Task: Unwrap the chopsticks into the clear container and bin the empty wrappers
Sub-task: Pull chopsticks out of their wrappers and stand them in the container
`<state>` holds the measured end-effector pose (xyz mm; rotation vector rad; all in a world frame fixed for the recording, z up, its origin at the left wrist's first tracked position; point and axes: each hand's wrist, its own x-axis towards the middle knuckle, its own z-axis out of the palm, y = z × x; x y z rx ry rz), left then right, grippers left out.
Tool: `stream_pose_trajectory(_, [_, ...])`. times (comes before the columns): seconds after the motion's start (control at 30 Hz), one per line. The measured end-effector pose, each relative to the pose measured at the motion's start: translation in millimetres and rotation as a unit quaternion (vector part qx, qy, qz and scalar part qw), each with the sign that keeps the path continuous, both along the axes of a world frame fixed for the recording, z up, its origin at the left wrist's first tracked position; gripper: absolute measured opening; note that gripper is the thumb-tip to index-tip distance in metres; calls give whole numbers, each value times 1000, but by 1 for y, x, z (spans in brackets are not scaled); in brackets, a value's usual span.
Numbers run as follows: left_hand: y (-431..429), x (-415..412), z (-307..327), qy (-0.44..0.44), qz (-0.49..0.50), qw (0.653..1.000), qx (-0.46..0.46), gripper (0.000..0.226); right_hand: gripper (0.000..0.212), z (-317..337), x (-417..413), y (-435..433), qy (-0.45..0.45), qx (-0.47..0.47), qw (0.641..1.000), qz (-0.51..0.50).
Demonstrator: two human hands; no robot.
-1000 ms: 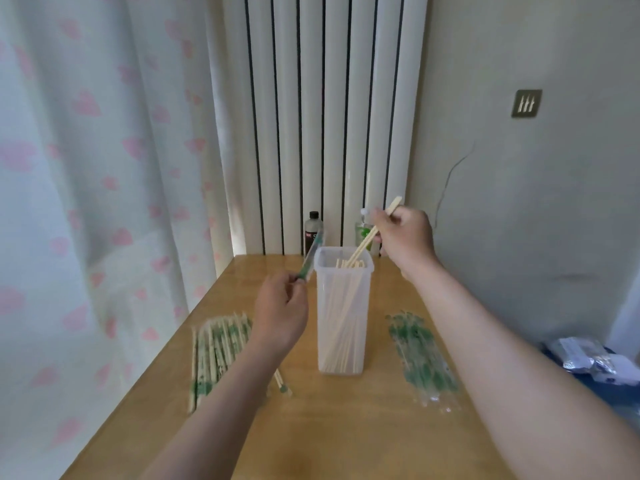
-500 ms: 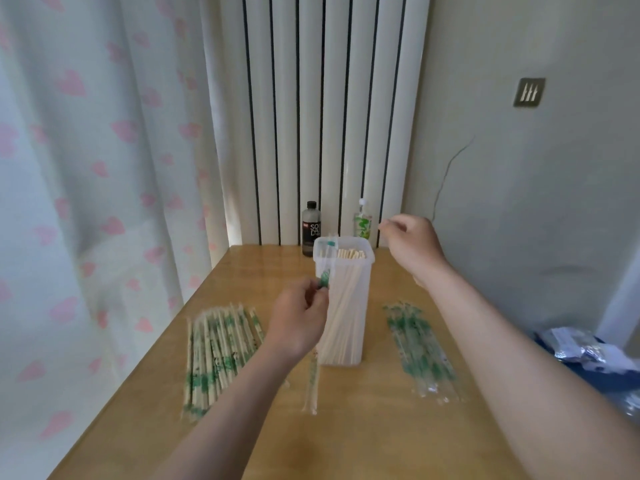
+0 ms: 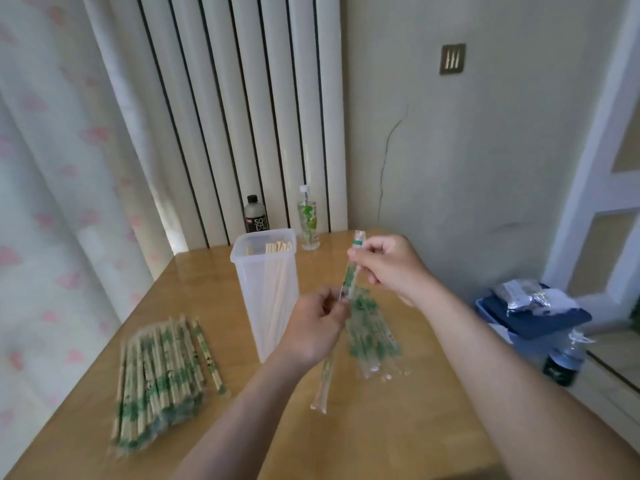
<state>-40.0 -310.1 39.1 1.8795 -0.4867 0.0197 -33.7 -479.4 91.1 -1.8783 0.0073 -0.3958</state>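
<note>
A tall clear container stands mid-table with several bare chopsticks upright in it. Just right of it, both hands hold one long empty clear wrapper with green print. My right hand pinches its upper end. My left hand pinches it lower down, and its tail hangs to the table. A heap of wrapped chopsticks lies at the left. Several empty wrappers lie in a pile right of the container, partly behind my hands.
A dark soda bottle and a clear green-labelled bottle stand at the table's far edge by the radiator. Off the right edge sits a blue bin with bags on top, and a dark jar stands on the floor.
My right hand let the bare chopsticks drop into the container, then came down and took the wrapper's top end. My left hand moved right with the wrapper, in front of the container.
</note>
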Motion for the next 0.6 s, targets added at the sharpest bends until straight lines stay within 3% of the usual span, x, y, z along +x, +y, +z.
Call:
stream_pose_trajectory(0.13, [-28, 15, -20, 65, 52, 996, 26, 3, 42, -48, 12, -42, 52, 28, 994, -97])
stream_pose_trajectory(0.2, [-40, 28, -30, 96, 93, 990, 35, 10, 46, -85, 15, -64, 93, -31, 983, -152])
stream_pose_trajectory(0.3, [-53, 47, -43, 111, 138, 982, 68, 15, 33, -139, 13, -86, 138, -102, 965, -198])
stream_pose_trajectory(0.6, [-89, 94, -63, 73, 165, 964, 193, 11, 34, -163, 13, -91, 110, -137, 966, -189])
